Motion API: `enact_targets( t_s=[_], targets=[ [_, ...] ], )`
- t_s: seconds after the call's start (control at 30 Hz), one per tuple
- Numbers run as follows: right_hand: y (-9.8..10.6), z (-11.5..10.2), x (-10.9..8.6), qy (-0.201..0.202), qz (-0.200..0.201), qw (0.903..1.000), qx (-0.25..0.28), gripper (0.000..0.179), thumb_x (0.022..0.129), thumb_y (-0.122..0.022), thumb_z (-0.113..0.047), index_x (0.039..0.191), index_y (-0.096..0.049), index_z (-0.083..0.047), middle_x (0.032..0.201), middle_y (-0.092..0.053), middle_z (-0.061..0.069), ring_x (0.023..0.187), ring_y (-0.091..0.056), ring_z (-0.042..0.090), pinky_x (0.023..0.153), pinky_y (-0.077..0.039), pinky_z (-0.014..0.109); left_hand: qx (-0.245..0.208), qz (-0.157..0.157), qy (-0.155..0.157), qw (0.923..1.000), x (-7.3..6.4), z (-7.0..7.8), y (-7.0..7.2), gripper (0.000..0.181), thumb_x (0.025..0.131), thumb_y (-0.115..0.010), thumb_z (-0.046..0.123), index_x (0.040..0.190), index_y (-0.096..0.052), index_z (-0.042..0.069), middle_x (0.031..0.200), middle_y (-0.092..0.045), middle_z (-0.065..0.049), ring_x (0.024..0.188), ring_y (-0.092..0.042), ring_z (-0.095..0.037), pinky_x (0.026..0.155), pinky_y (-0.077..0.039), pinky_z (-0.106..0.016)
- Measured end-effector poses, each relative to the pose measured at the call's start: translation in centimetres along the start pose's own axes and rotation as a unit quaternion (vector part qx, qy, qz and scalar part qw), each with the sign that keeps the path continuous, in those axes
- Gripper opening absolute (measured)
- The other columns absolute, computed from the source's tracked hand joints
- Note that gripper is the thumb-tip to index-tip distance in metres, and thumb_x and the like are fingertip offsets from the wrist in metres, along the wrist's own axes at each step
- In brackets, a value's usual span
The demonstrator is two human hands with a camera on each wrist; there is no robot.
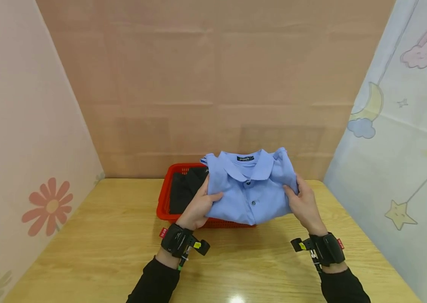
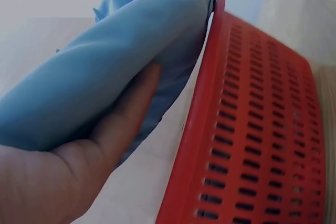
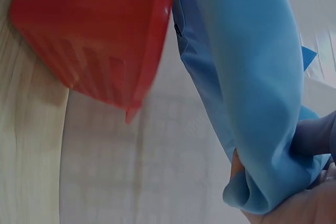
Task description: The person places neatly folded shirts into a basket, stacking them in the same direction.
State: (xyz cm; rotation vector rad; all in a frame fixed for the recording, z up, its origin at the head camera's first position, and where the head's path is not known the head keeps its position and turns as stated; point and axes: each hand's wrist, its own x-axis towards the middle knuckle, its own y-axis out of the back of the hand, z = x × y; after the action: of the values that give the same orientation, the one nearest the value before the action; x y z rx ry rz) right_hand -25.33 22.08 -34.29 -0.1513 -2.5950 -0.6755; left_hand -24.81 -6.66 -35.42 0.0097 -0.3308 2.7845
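Observation:
A folded light-blue collared shirt (image 1: 251, 189) with dark buttons and a black neck label is held up between both hands, its collar at the far side. My left hand (image 1: 199, 206) grips the shirt's left edge, thumb on top and fingers beneath. On the opposite edge, my right hand (image 1: 306, 206) pinches the cloth the same way; the right wrist view shows the fabric (image 3: 257, 77) bunched between thumb and fingers. Under the shirt stands a red plastic basket (image 1: 163, 202), partly covered by it. Dark folded clothing (image 1: 183, 189) lies in the basket's left part.
The basket sits on a light wooden table (image 1: 103, 244) near its back edge. A brown papered wall (image 1: 213, 84) rises behind. Printed panels with a flower (image 1: 51, 206) on the left and a star (image 1: 400, 213) on the right flank the table.

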Motion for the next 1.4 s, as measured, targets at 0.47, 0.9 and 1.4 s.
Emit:
enact_targets(
  t_s=[0.47,0.9,1.4],
  targets=[
    [-1.9,0.2,0.6,-0.029,-0.064,0.9958,0.059,0.048,0.103,-0.048,-0.012,0.149,-0.034,-0.005,0.147,-0.039,0.024,0.134,-0.037,0.041,0.107,-0.031,0.062,0.041,0.018,0.011,0.9989,-0.2,1.0,2.7,0.075,0.101,-0.047,0.008,0.154,-0.011,0.048,0.159,-0.017,-0.003,0.139,-0.030,-0.038,0.112,-0.027,-0.063],
    [-3.9,0.8,1.0,-0.058,-0.143,0.9856,0.069,0.062,0.105,-0.046,-0.024,0.158,-0.016,-0.013,0.158,-0.025,0.020,0.141,-0.029,0.042,0.111,-0.026,0.064,0.055,0.021,0.005,0.9982,-0.6,1.1,5.8,0.078,0.101,-0.046,0.003,0.155,-0.011,0.046,0.162,-0.011,-0.003,0.145,-0.020,-0.036,0.114,-0.018,-0.065],
    [-5.9,1.5,1.9,-0.057,-0.165,0.9836,0.046,0.062,0.105,-0.046,-0.027,0.158,-0.017,-0.015,0.159,-0.026,0.019,0.144,-0.028,0.041,0.113,-0.025,0.063,0.138,0.036,0.015,0.9896,-0.5,1.7,7.8,0.075,0.101,-0.046,0.005,0.157,-0.010,0.041,0.160,-0.018,-0.004,0.142,-0.026,-0.036,0.115,-0.022,-0.063]
  ],
)
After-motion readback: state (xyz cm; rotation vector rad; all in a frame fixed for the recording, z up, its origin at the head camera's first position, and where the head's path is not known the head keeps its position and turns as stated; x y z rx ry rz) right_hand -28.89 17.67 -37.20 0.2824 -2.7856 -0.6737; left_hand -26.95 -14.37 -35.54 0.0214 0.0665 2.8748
